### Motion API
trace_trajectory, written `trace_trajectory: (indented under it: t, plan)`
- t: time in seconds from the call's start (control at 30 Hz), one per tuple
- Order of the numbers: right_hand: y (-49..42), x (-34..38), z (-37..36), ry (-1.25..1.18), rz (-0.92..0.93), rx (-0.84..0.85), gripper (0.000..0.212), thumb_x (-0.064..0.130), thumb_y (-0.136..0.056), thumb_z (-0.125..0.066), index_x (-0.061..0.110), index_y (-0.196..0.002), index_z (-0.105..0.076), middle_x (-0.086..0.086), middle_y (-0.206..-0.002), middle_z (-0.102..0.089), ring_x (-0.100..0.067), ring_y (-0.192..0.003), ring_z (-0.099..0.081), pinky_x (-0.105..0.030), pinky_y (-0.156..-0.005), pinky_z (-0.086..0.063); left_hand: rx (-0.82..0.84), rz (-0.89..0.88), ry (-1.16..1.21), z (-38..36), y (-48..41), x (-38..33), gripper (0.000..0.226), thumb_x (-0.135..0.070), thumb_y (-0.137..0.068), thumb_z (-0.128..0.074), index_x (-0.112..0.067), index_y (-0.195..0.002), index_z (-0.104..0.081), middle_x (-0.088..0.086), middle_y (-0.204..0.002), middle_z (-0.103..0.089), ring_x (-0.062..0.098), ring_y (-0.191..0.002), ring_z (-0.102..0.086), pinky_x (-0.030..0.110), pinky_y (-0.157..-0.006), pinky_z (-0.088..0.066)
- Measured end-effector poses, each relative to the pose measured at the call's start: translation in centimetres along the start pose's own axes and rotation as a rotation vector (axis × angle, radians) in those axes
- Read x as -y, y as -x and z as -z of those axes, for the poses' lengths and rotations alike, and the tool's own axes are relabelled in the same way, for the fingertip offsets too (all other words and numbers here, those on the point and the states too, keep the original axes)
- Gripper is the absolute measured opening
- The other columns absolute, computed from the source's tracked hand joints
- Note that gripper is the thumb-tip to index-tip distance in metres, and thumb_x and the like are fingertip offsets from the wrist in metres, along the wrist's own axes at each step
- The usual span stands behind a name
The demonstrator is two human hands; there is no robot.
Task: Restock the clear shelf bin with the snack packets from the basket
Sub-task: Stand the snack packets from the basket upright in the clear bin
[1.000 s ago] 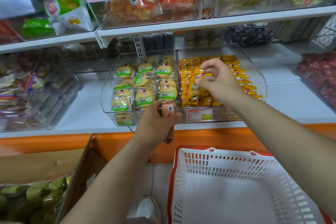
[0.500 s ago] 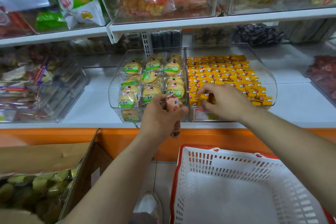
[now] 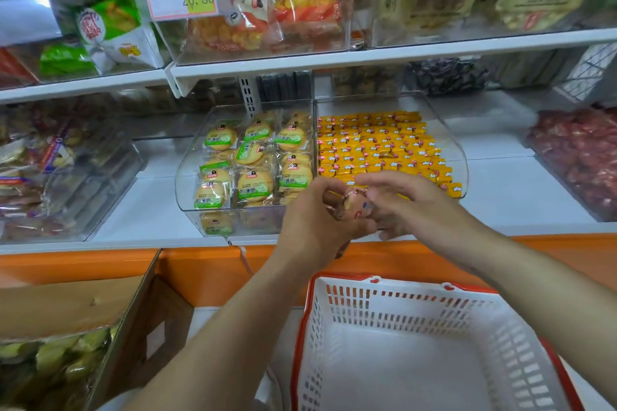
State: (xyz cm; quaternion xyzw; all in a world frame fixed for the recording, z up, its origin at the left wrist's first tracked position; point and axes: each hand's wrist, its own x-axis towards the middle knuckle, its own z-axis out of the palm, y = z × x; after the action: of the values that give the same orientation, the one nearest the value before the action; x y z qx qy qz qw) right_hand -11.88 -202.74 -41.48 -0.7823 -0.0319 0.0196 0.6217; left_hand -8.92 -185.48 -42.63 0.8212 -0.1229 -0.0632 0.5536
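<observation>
The clear shelf bin (image 3: pixel 462 173) on the middle shelf holds rows of small yellow snack packets (image 3: pixel 377 147). In front of its lower edge my left hand (image 3: pixel 310 223) grips a small bundle of pinkish-orange snack packets (image 3: pixel 352 207). My right hand (image 3: pixel 414 207) meets it from the right, thumb and fingers pinching a packet at the top of that bundle. The white basket with a red rim (image 3: pixel 334 327) stands below my arms, and its white bottom shows no packets.
A clear bin of round biscuits in green-labelled wrappers (image 3: pixel 253 163) adjoins the yellow bin on the left. A bin of dark red snacks (image 3: pixel 581 157) sits at right. An open cardboard box (image 3: pixel 66 310) of greenish packets stands at lower left. The upper shelf (image 3: pixel 367 57) overhangs both bins.
My right hand left the yellow packets in the bin and came back to the bundle in my left hand. The left hand stayed in front of the bin.
</observation>
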Motion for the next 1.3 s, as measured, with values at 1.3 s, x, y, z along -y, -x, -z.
trace_trajectory:
  t: [1.3]
  plan:
    - [-1.5, -3.0, 4.7, -0.054, 0.027, -0.172, 0.03, 0.01, -0.09, -0.071, 0.032, -0.11, -0.068, 0.012, -0.1, -0.075, -0.001, -0.08, -0.069, -0.016, -0.061, -0.052, 0.14, -0.449, -1.268, 3.6, -10.3, 2.6, 0.041, -0.045, -0.091, -0.065, -0.036, -0.131, -0.061, -0.012, -0.131, -0.06, 0.017, -0.113, -0.059, 0.031, -0.075, -0.052]
